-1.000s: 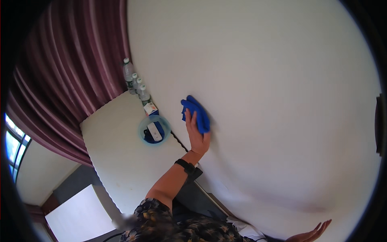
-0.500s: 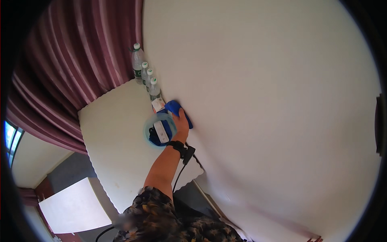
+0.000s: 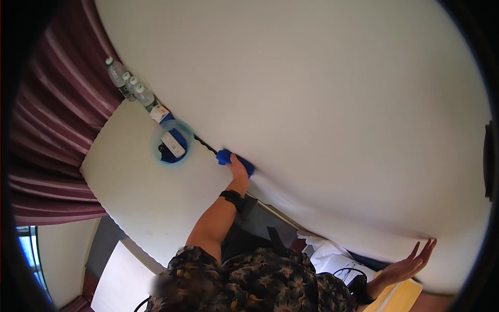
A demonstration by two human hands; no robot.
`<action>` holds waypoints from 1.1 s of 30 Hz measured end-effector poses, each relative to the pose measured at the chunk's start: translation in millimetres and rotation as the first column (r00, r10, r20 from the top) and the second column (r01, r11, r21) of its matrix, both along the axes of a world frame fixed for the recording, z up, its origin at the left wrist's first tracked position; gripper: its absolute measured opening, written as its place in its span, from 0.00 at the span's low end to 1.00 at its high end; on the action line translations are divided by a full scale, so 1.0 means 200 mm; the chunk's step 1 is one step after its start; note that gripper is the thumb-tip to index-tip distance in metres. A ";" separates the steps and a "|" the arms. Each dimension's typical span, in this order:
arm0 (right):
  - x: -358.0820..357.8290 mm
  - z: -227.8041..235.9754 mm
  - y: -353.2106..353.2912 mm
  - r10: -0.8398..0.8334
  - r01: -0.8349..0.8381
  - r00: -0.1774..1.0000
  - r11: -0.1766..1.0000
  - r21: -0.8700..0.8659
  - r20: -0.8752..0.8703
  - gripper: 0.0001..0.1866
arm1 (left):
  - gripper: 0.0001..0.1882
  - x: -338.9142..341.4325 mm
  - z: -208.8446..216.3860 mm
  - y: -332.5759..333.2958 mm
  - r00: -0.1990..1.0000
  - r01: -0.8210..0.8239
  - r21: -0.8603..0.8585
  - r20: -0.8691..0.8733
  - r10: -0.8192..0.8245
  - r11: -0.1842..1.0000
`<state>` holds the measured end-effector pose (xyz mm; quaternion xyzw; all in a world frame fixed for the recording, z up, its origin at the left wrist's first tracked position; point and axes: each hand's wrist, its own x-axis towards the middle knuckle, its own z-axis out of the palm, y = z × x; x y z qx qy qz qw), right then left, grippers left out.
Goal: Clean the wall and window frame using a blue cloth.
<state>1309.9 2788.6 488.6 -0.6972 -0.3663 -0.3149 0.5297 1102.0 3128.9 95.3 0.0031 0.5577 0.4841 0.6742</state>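
Observation:
My left hand (image 3: 238, 170) is wrapped round a blue cloth (image 3: 224, 156), which lies against the white wall (image 3: 312, 104) just beyond the table's far right edge. Far off to the lower right, my right hand (image 3: 410, 266) has its fingers spread and nothing in it, close to the lower part of the wall. On the white table (image 3: 130, 192), left of the cloth, sits a translucent light-blue basin (image 3: 154, 148). It contains a white oblong device (image 3: 173, 144), a black cable and dark blue fabric.
Several clear plastic bottles (image 3: 145, 97) line the wall behind the basin, with a small white and orange box (image 3: 159, 113) beside them. A maroon curtain (image 3: 57, 130) borders the table's left. White fabric (image 3: 330, 253) and a yellow wooden piece (image 3: 397, 297) lie at lower right.
My left hand has moved with the blue cloth along the wall, away from the basin. My right hand has come further into view at the lower right. The view has shifted.

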 end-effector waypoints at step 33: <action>0.06 -0.51 -1.68 -0.381 0.343 0.767 0.924 -0.172 -0.517 0.20 | 0.19 1.27 0.41 -1.81 0.565 0.744 0.063 0.470 -0.678 0.665</action>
